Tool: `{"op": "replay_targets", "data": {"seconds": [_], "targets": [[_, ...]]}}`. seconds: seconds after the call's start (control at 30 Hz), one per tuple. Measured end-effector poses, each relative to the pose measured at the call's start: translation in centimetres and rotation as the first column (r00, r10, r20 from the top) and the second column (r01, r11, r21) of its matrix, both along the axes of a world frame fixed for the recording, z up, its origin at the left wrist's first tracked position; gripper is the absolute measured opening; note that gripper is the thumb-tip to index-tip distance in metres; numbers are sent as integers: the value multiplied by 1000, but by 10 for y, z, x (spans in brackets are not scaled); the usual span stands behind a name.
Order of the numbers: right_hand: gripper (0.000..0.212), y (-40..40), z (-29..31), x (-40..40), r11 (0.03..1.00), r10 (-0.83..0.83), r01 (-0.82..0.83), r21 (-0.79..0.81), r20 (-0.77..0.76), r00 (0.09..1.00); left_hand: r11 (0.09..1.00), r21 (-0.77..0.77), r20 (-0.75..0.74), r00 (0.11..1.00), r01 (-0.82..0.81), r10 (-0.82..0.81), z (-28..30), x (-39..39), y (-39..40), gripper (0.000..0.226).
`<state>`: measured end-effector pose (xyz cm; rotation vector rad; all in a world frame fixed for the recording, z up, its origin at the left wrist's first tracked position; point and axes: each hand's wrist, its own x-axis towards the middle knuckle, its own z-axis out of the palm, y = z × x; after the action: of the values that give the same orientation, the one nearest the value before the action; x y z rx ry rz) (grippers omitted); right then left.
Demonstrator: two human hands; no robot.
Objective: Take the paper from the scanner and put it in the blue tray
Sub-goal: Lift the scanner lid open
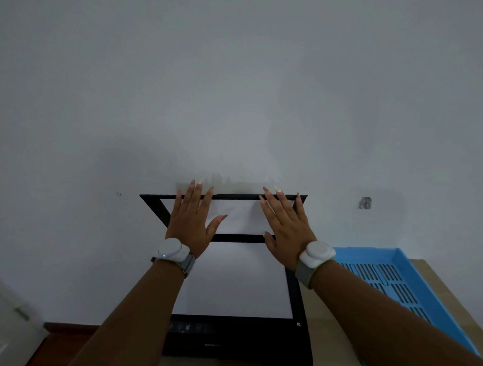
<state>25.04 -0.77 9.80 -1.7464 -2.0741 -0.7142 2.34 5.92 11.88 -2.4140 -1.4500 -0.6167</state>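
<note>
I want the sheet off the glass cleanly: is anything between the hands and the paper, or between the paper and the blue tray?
Nothing visible. The scanner lid is raised, with left hand and right hand flat on it, so the paper lies uncovered below them. The blue tray beside the scanner looks empty.

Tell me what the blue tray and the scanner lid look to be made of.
Tray: looks like moulded plastic, matte blue, judging by its even colour, slotted floor and thin raised rim. Scanner lid: black frame, probably plastic with a dull sheen; its white inner face is smooth and flat, plastic or padded backing, cannot tell which. Both hands, left and right, rest flat against it.
</note>
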Motion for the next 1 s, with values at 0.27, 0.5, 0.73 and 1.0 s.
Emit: {"op": "replay_targets", "data": {"seconds": [0.27, 0.5, 0.73, 1.0], "targets": [[78, 16, 8, 4, 1000, -20, 20, -20, -3, 1000, 999, 13, 92, 995, 40, -41, 6, 4, 17, 79], [77, 31, 13, 5, 999, -33, 32, -22, -45, 998, 993, 119, 88, 996, 11, -21, 7, 9, 32, 64], [76, 46, 17, 7, 999, -36, 35, -21, -56, 998, 976, 198, 98, 992, -94, 76, 6, 12, 48, 58], [74, 61, 21, 11, 997, -56, 53, -50, -56, 997, 969, 218, 103, 990, -118, 97, 0, 17, 66, 61]]}}
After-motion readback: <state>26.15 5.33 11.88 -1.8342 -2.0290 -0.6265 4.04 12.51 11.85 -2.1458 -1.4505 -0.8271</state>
